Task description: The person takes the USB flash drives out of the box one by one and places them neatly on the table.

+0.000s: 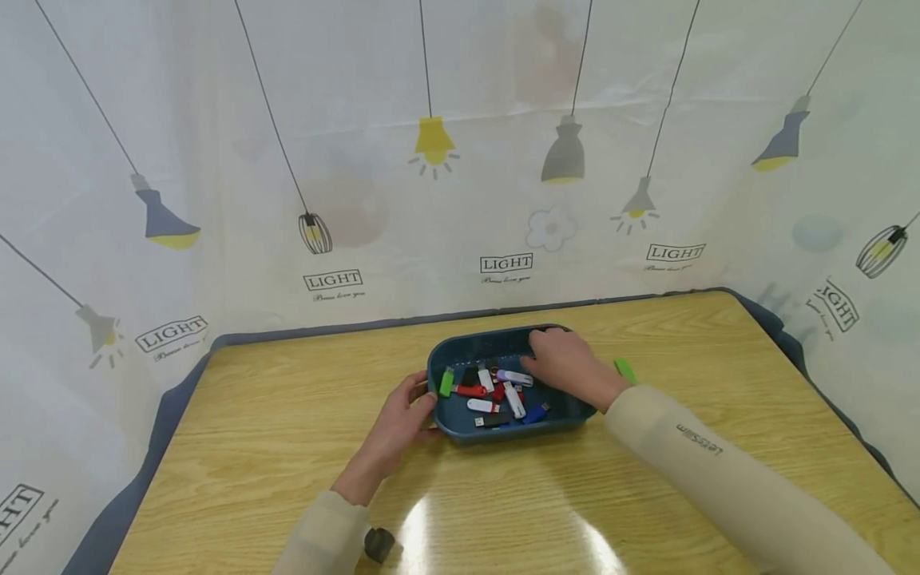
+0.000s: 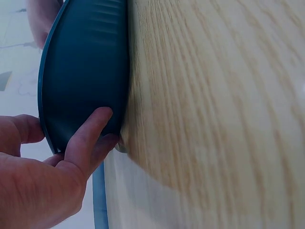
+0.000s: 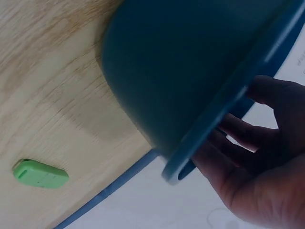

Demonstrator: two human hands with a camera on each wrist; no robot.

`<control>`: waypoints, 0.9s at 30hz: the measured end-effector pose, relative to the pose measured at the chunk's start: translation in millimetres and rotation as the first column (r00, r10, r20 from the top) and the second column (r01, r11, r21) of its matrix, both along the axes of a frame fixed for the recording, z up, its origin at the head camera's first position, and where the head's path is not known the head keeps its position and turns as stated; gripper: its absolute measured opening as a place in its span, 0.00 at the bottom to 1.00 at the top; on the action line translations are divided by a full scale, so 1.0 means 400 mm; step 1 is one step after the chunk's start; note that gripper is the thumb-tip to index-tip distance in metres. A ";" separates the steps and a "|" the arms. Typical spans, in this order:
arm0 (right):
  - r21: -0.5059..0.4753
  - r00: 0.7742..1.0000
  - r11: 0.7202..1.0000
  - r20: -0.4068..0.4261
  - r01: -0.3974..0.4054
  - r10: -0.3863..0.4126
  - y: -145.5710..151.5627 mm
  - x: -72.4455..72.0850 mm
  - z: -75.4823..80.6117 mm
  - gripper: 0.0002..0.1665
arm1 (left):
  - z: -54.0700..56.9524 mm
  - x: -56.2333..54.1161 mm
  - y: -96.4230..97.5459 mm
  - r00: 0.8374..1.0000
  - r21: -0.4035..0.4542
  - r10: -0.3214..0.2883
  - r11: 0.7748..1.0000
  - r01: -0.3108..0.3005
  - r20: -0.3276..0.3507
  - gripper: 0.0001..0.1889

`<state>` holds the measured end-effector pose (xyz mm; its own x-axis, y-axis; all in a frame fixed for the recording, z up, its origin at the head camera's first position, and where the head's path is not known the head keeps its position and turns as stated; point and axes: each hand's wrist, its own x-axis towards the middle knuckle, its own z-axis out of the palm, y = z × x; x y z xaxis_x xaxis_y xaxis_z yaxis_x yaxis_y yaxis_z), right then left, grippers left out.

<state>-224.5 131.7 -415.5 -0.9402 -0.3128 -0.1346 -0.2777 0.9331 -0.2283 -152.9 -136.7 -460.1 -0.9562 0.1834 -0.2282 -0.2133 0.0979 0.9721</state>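
A dark blue plastic tray (image 1: 489,436) with rounded corners sits on the wooden table, several USB flash drives lying inside. Among them are a green USB drive (image 1: 446,382), a red one (image 1: 470,390), a white-and-red one (image 1: 483,406) and a blue one (image 1: 536,413). My left hand (image 1: 404,411) grips the tray's left end, thumb at the rim and fingers against the outer wall (image 2: 88,71). Over the right part of the tray, my right hand (image 1: 564,359) reaches in past the rim (image 3: 228,102); its fingertips are partly hidden, and I cannot tell whether they hold anything.
Outside the tray, a green USB drive (image 3: 42,174) lies on the table (image 1: 287,431) to the right. A small black object (image 1: 378,544) is near my left sleeve. Behind the table hangs a pale cloth (image 1: 431,216) printed with lamps.
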 end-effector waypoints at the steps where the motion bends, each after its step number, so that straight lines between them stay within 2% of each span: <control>1: 0.011 1.000 1.000 0.014 0.006 -0.006 -0.004 -0.002 -0.001 0.15 | -0.001 -0.001 0.000 1.000 0.000 0.000 1.000 0.000 0.001 0.28; 11: 0.083 0.999 0.996 0.034 0.030 -0.033 -0.020 -0.022 -0.024 0.22 | -0.001 -0.003 0.002 1.000 -0.009 0.006 1.000 -0.006 0.003 0.28; 21: 0.065 0.994 0.996 0.096 0.052 -0.058 -0.028 -0.031 -0.046 0.18 | 0.004 0.001 0.004 1.000 -0.020 0.006 1.000 -0.006 0.009 0.28; 27: 0.035 0.994 0.999 0.102 0.026 -0.029 -0.030 -0.037 -0.057 0.16 | 0.005 0.002 0.005 1.000 -0.020 0.006 1.000 -0.006 0.007 0.28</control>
<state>-239.4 119.7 -438.2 -0.9290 -0.2809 -0.2408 -0.2288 0.9476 -0.2229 -152.1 -134.8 -458.1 -0.9556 0.1733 -0.2384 -0.2206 0.1156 0.9685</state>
